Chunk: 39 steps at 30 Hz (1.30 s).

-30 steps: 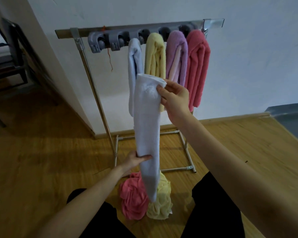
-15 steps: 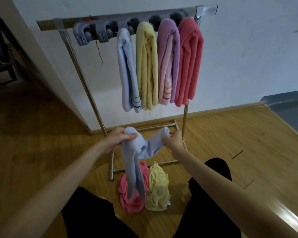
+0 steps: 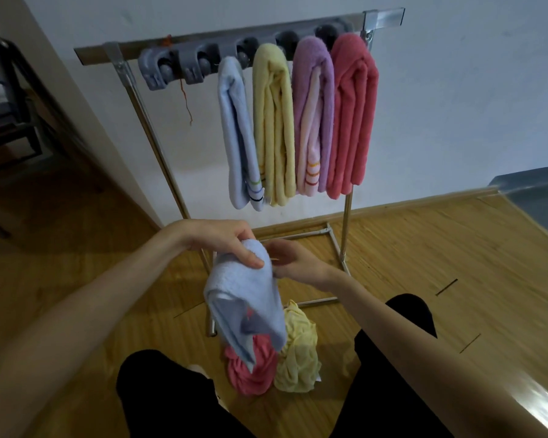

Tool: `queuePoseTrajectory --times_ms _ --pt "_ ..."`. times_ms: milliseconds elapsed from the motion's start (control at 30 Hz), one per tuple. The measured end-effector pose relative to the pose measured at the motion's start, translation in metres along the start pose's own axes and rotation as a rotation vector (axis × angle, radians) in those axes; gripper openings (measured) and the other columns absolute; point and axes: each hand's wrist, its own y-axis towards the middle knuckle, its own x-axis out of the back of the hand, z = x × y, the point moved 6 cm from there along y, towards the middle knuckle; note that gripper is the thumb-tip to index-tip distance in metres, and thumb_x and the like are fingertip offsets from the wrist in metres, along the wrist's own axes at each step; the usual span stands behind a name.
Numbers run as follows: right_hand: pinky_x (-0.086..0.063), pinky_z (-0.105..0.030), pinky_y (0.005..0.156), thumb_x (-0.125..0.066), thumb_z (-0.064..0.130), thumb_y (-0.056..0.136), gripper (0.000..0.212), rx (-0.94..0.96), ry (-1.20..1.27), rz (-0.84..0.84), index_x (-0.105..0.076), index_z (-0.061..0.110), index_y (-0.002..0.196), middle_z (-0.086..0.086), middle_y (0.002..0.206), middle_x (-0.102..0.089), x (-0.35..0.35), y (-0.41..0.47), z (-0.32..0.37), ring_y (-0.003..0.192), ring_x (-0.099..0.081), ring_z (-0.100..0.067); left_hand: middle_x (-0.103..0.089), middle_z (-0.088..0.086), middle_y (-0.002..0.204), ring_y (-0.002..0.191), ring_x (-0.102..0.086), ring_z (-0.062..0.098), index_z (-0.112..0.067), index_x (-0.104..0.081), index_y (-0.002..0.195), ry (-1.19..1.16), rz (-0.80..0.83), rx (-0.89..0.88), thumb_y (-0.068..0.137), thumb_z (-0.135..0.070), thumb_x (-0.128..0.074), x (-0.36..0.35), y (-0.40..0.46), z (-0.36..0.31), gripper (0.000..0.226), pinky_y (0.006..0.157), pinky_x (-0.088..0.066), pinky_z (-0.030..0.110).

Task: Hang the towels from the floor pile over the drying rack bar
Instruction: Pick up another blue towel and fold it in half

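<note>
Below rack bar [image 3: 234, 36]: left hand [image 3: 225, 245] grips blue towel [image 3: 247, 298]; right hand [image 3: 293, 260] partly hidden behind, grip unclear.

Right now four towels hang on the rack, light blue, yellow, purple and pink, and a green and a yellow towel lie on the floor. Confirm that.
Not quite: the towel lying beside the yellow floor towel is pink, not green. The head view shows it, partly behind the light blue towel that the left hand grips. The rest stands: light blue, yellow, purple and pink towels hang on the rack.

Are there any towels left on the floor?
Yes, a pink towel and a yellow towel lie crumpled on the wooden floor below the hands.
</note>
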Motion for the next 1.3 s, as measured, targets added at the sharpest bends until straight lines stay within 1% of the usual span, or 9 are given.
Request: queuePoseTrajectory --times_ms 200,300,400,567,800,967,1033,1100,1300 --pt "-0.045 -0.042 0.086 -0.067 0.013 0.079 0.032 -0.06 0.059 0.273 -0.061 -0.006 0.104 -0.023 0.1 -0.064 -0.01 0.003 0.014 0.095 -0.059 -0.027 -0.065 -0.008 0.071 0.071 -0.059 0.007 -0.021 -0.071 0.074 -0.018 0.01 0.009 0.086 -0.029 -0.068 -0.002 -0.004 0.008 0.015 0.066 -0.044 0.021" --pt "-0.035 -0.041 0.072 -0.077 0.041 0.074 0.061 -0.073 -0.019 0.226 -0.056 -0.014 0.09 -0.016 0.08 -0.053 -0.001 -0.001 0.017 0.078 -0.047 -0.024 -0.068 0.001 0.078 0.075 -0.062 0.011 -0.012 -0.073 0.079 -0.032 -0.012 0.041 0.08 -0.04 -0.072 -0.002 -0.009 0.018 0.028 0.068 -0.045 0.022" --pt "-0.033 -0.04 0.07 -0.072 0.035 0.08 0.048 -0.073 0.023 0.236 -0.055 -0.01 0.081 -0.012 0.079 -0.05 0.012 -0.008 0.024 0.077 -0.044 -0.024 -0.065 0.007 0.079 0.074 -0.06 0.015 0.0 -0.07 0.086 -0.029 -0.075 0.046 0.068 -0.059 -0.072 -0.002 -0.011 0.027 0.061 0.065 -0.042 0.024" --pt "-0.031 -0.01 0.046 -0.058 0.003 0.092 0.032 -0.14 0.093 0.235 -0.044 0.01 0.064 0.014 0.051 -0.044 0.038 -0.017 0.024 0.045 -0.04 0.001 -0.07 0.011 0.084 0.077 -0.064 0.016 -0.005 -0.073 0.084 -0.051 -0.113 0.067 0.06 -0.063 -0.075 -0.002 -0.02 0.046 0.064 0.068 -0.045 0.023" --pt "-0.042 -0.013 0.05 -0.057 0.001 0.085 0.011 -0.203 0.205 0.158 -0.053 0.004 0.076 0.003 0.065 -0.057 0.056 -0.015 0.019 0.058 -0.055 -0.004 -0.056 0.007 0.069 0.065 -0.053 0.019 -0.002 -0.064 0.073 -0.152 -0.351 0.011 0.054 -0.072 -0.075 0.011 -0.027 0.059 0.073 0.059 -0.039 0.024" --pt "-0.053 -0.028 0.081 -0.066 0.001 0.085 0.024 -0.127 0.055 0.291 -0.06 -0.004 0.108 -0.018 0.101 -0.067 0.054 -0.003 0.039 0.093 -0.064 -0.021 -0.055 0.002 0.065 0.059 -0.052 0.012 -0.01 -0.064 0.072 -0.089 -0.327 -0.002 0.073 -0.055 -0.071 0.021 -0.035 0.04 0.045 0.056 -0.037 0.018" --pt "-0.053 -0.036 0.085 -0.059 -0.002 0.09 0.031 -0.069 0.051 0.33 -0.051 0.003 0.12 -0.03 0.109 -0.062 0.056 0.002 0.049 0.098 -0.061 -0.029 -0.067 -0.005 0.087 0.08 -0.063 0.011 -0.017 -0.068 0.097 -0.143 -0.317 -0.041 0.084 -0.03 -0.066 0.028 -0.04 0.034 0.019 0.068 -0.049 0.02" --pt "-0.052 -0.038 0.081 -0.051 -0.004 0.093 0.033 -0.035 0.114 0.402 -0.045 0.011 0.122 -0.038 0.113 -0.055 0.059 0.002 0.062 0.096 -0.059 -0.033 -0.063 -0.01 0.106 0.093 -0.063 0.014 -0.024 -0.055 0.125 -0.269 -0.325 -0.116 0.089 -0.013 -0.059 0.039 -0.048 0.028 0.037 0.078 -0.052 0.023" --pt "-0.049 -0.035 0.09 -0.06 0.003 0.083 0.026 -0.05 0.012 0.682 -0.071 0.016 0.103 -0.004 0.107 -0.067 0.064 0.006 0.096 0.101 -0.059 -0.023 -0.067 -0.005 0.1 0.097 -0.061 0.011 -0.024 -0.074 0.094 -0.157 -0.203 -0.18 0.091 -0.009 -0.055 0.07 -0.072 -0.001 0.025 0.081 -0.05 0.021"
